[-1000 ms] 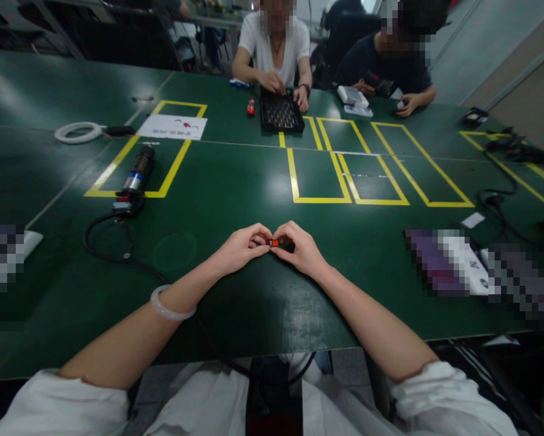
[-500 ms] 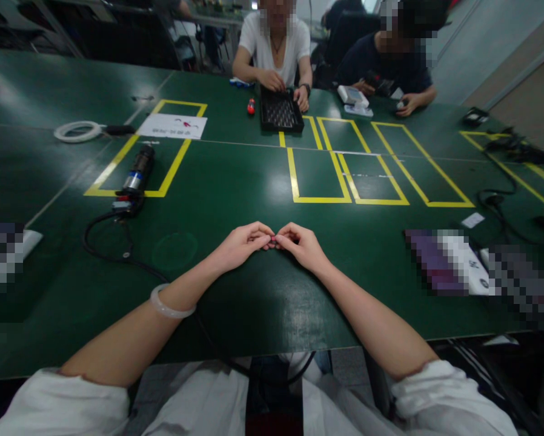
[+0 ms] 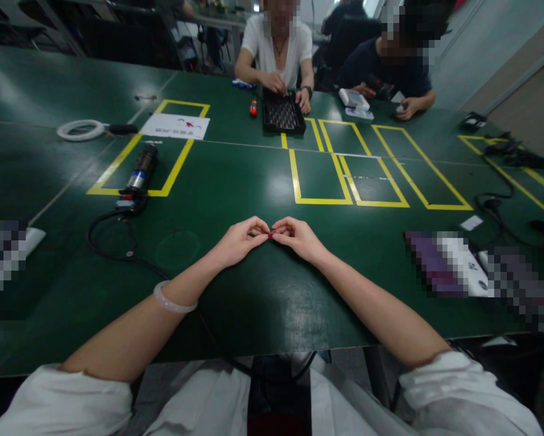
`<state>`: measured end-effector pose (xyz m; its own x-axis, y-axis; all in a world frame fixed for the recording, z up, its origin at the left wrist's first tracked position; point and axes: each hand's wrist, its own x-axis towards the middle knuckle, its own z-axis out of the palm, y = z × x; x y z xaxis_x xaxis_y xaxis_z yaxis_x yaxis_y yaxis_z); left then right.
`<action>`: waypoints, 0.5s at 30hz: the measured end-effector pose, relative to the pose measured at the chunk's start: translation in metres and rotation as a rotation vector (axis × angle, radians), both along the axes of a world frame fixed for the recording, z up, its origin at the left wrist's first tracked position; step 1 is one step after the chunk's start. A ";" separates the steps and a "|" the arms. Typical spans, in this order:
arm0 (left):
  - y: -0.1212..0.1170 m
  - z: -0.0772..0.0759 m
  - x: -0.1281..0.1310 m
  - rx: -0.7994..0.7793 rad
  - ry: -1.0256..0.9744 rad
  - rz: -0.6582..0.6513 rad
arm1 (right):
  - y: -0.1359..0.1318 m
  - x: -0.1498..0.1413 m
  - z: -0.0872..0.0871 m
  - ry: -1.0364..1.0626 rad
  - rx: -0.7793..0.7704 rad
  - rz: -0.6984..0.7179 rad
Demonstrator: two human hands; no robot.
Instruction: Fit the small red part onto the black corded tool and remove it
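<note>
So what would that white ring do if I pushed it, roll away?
Probably not: the white ring lies flat, so it would more likely slide. Stood on edge, its round shape might roll. It looks thin with an open middle, so it's perhaps light.

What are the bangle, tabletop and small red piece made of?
Bangle: stone, glass or resin, smooth; looks milky and pale. Tabletop: likely laminate or coated sheet, semi-gloss; soft light reflections on green. Small red piece: possibly plastic, from its bright colour; finish too small to tell.
</note>
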<state>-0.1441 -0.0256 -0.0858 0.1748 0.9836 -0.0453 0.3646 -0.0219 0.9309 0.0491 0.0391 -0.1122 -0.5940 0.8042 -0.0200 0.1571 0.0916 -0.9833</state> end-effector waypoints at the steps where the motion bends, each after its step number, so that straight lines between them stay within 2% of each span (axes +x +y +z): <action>1: 0.001 0.000 -0.002 0.001 0.006 0.007 | 0.003 -0.002 0.000 -0.024 -0.002 0.027; 4: 0.006 0.002 -0.019 0.028 0.058 0.042 | 0.008 -0.008 -0.002 -0.045 0.066 0.000; 7: 0.014 0.008 -0.057 0.110 0.237 0.123 | 0.005 -0.012 -0.003 -0.052 0.208 -0.058; 10: 0.019 0.015 -0.120 0.233 0.606 0.277 | 0.001 -0.012 -0.003 -0.037 0.269 -0.071; 12: 0.019 0.017 -0.167 0.240 0.843 0.417 | 0.000 -0.011 -0.003 -0.026 0.272 -0.068; 14: 0.018 0.017 -0.212 0.192 0.877 0.545 | 0.000 -0.011 -0.003 -0.021 0.268 -0.066; 15: 0.018 0.016 -0.231 0.192 0.793 0.525 | 0.001 -0.011 -0.003 -0.019 0.264 -0.062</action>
